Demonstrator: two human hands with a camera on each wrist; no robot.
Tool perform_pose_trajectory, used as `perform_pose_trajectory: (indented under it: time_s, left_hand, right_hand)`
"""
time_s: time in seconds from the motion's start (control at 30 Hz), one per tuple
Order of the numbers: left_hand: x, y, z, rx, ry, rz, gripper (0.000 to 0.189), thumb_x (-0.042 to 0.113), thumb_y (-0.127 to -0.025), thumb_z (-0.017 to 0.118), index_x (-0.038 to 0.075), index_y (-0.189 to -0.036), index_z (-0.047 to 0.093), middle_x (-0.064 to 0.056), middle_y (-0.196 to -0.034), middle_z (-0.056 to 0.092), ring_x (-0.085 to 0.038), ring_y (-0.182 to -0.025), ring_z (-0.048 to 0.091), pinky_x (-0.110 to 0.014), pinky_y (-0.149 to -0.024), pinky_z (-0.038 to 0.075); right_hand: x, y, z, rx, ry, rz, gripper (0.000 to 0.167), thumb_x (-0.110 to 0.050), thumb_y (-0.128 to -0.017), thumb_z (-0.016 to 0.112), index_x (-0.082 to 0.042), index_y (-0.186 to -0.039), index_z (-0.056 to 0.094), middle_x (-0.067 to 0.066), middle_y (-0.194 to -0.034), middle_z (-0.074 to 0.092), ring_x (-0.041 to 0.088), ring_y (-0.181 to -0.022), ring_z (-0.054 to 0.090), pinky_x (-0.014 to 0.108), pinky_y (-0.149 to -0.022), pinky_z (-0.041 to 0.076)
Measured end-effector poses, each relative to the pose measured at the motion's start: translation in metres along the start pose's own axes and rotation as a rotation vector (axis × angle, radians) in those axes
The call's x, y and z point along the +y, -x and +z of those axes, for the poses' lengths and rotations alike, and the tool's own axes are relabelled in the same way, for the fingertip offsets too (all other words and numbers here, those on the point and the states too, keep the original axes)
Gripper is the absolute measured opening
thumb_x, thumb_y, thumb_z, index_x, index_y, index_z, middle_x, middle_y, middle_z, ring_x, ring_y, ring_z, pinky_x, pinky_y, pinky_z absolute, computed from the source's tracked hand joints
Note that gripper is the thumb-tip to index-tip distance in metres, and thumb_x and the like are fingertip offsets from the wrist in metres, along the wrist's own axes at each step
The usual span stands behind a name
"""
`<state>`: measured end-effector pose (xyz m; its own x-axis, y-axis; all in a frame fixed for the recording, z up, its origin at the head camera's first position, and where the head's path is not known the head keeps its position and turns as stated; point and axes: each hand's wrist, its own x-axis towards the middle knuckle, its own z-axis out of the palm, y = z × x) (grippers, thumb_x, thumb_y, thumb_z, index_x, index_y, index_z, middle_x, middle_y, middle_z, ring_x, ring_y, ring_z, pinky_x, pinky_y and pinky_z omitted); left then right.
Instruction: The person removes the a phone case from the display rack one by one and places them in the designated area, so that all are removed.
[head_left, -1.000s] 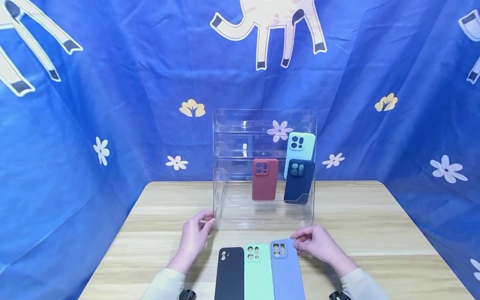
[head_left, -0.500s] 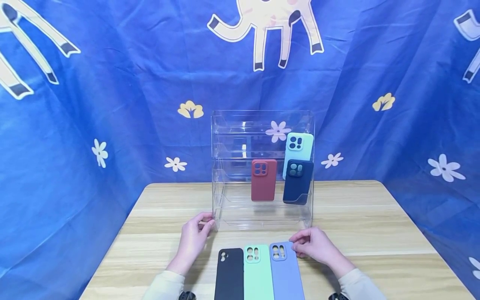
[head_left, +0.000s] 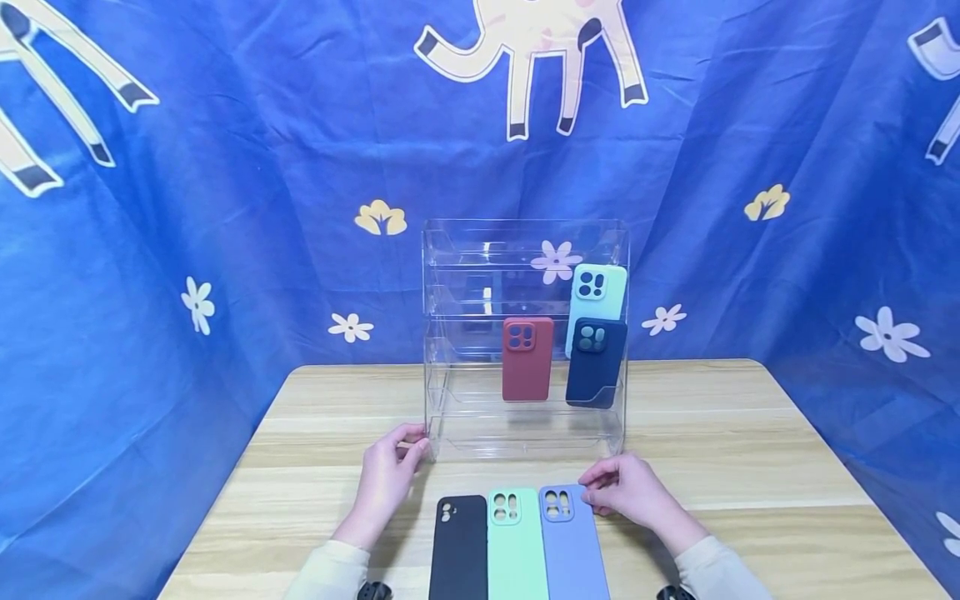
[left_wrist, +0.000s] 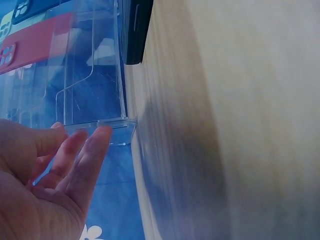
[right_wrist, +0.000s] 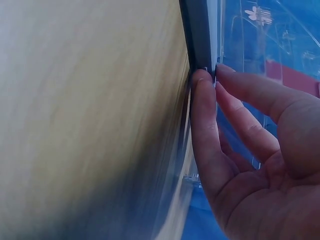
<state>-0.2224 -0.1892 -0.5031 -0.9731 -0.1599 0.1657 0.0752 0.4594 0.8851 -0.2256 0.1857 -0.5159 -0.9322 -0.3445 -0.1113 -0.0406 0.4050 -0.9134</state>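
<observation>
My left hand (head_left: 386,473) rests its relaxed fingertips against the lower left corner of a clear tiered display rack (head_left: 517,450); the left wrist view shows them at its side edge. With thumb and fingertip, my right hand (head_left: 633,493) pinches the upper right corner of a lavender phone case (head_left: 575,542), seen edge-on in the right wrist view. Beside that case lie a mint green phone case (head_left: 517,550) and a black phone case (head_left: 459,550). The rack holds a red phone case (head_left: 528,371), a navy phone case (head_left: 596,371) and a light blue phone case (head_left: 607,287).
The rack stands on a wood-grain table (head_left: 712,442), just beyond the row of flat cases. Behind and on both sides hangs a blue patterned cloth (head_left: 315,192). A dark wrist strap (head_left: 375,591) shows at the left cuff.
The view has shifted slightly. Both hands keep their places, left at the rack's corner and right at the lavender phone case's corner.
</observation>
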Motion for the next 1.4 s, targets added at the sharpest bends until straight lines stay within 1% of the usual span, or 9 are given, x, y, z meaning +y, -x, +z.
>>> perform_pose_trajectory:
  time_s: [0.27,0.4,0.53,0.63,0.87,1.0,1.1,1.23,1.4]
  left_hand:
    - [-0.001,-0.001,0.0,-0.008,0.003,-0.014,0.026,0.002,-0.097,0.068,0.001,-0.123,0.07,-0.017,-0.106,0.074,-0.032,-0.088,0.077,-0.032,-0.072,0.067]
    - [-0.001,-0.001,0.001,-0.006,0.006,-0.016,0.026,0.002,-0.097,0.068,0.0,-0.123,0.07,-0.017,-0.106,0.074,-0.032,-0.088,0.077,-0.032,-0.071,0.067]
    - [-0.001,-0.001,0.001,-0.005,0.007,-0.013,0.026,0.001,-0.097,0.068,0.0,-0.122,0.07,-0.017,-0.106,0.074,-0.032,-0.088,0.077,-0.031,-0.071,0.067]
    - [0.0,0.0,0.001,-0.007,0.007,-0.012,0.026,0.001,-0.097,0.068,0.0,-0.122,0.07,-0.017,-0.106,0.074,-0.032,-0.088,0.077,-0.032,-0.071,0.067]
    - [-0.002,0.0,0.001,-0.006,-0.001,-0.01,0.025,0.002,-0.097,0.068,0.001,-0.122,0.071,-0.016,-0.105,0.074,-0.032,-0.087,0.077,-0.032,-0.07,0.066]
    - [-0.004,-0.001,0.001,-0.004,-0.01,-0.02,0.025,0.003,-0.097,0.069,0.003,-0.122,0.071,-0.015,-0.104,0.074,-0.032,-0.086,0.077,-0.032,-0.069,0.066]
    - [-0.004,0.0,0.001,-0.001,-0.014,-0.006,0.025,0.003,-0.097,0.069,0.002,-0.121,0.071,-0.015,-0.103,0.075,-0.032,-0.085,0.077,-0.028,-0.067,0.065]
    - [-0.003,0.001,0.001,0.004,-0.016,0.014,0.024,0.001,-0.096,0.069,0.001,-0.12,0.071,-0.016,-0.103,0.075,-0.031,-0.084,0.077,-0.027,-0.066,0.065]
    - [-0.002,0.001,0.001,0.009,-0.016,0.02,0.025,0.001,-0.096,0.069,0.001,-0.121,0.071,-0.016,-0.104,0.074,-0.031,-0.085,0.077,-0.032,-0.067,0.066]
  right_hand:
    - [0.0,0.0,0.003,0.016,0.026,-0.014,0.016,0.003,-0.081,0.081,0.004,-0.096,0.076,0.009,-0.081,0.073,0.017,-0.065,0.07,0.027,-0.059,0.065]
    - [-0.002,0.001,0.002,0.037,0.036,-0.015,0.016,0.002,-0.082,0.081,0.005,-0.096,0.075,0.01,-0.082,0.073,0.016,-0.064,0.069,0.028,-0.059,0.065]
    - [-0.006,0.001,-0.003,0.108,0.064,-0.012,0.016,-0.002,-0.084,0.08,0.003,-0.098,0.073,0.009,-0.083,0.072,0.018,-0.066,0.07,0.028,-0.059,0.065]
    - [-0.013,-0.001,-0.011,0.173,0.094,-0.028,0.016,-0.004,-0.086,0.079,0.002,-0.099,0.074,0.009,-0.084,0.073,0.02,-0.066,0.071,0.028,-0.059,0.065]
    - [-0.037,-0.006,-0.029,0.292,0.173,-0.054,0.01,-0.007,-0.089,0.079,-0.004,-0.098,0.076,0.011,-0.081,0.075,0.026,-0.067,0.073,0.024,-0.062,0.061]
    - [-0.051,-0.008,-0.039,0.346,0.219,-0.072,0.008,-0.008,-0.091,0.078,-0.007,-0.099,0.077,0.008,-0.081,0.075,0.02,-0.066,0.071,0.022,-0.062,0.059]
    - [-0.06,-0.009,-0.046,0.395,0.252,-0.106,0.01,-0.009,-0.092,0.076,-0.007,-0.103,0.077,0.007,-0.084,0.075,0.013,-0.067,0.068,0.022,-0.062,0.058]
    - [-0.071,-0.011,-0.053,0.461,0.268,-0.159,0.014,-0.009,-0.093,0.075,-0.006,-0.108,0.077,0.007,-0.088,0.076,0.012,-0.071,0.067,0.02,-0.063,0.059]
    - [-0.088,-0.018,-0.065,0.528,0.317,-0.241,0.017,-0.012,-0.094,0.075,-0.007,-0.11,0.077,0.007,-0.092,0.077,0.01,-0.074,0.068,0.018,-0.066,0.059]
